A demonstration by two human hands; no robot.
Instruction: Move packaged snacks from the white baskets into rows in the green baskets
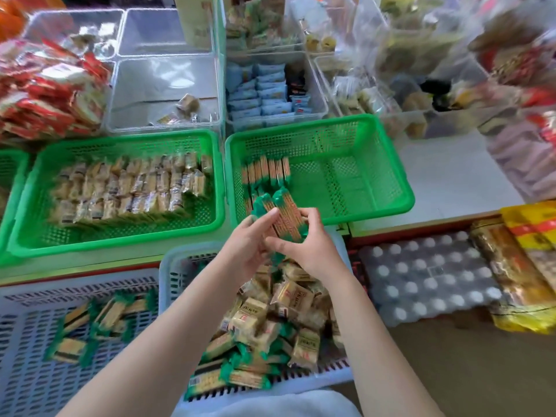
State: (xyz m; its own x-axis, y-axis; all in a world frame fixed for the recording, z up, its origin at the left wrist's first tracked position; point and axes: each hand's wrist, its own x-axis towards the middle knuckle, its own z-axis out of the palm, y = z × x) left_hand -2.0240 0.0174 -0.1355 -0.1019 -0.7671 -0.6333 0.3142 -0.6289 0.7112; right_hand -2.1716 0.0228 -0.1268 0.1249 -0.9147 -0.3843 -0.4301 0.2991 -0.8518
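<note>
My left hand (251, 245) and my right hand (307, 245) together grip a small bundle of green-ended snack packs (281, 212), held over the near edge of the right green basket (388, 188). A short row of the same packs (264, 171) stands upright at that basket's left side. The left green basket (120, 236) holds rows of pale wrapped snacks (129, 188). Below my hands, a white basket (176, 266) is heaped with mixed snack packs (270, 320). Another white basket (36, 296) on the left holds a few green-ended packs (99, 320).
Clear plastic bins (162, 94) with assorted snacks stand behind the green baskets. Red-wrapped packets (48, 91) pile up at the far left. A wrapped pack of bottles (421, 281) and yellow bags (529, 266) lie at the right.
</note>
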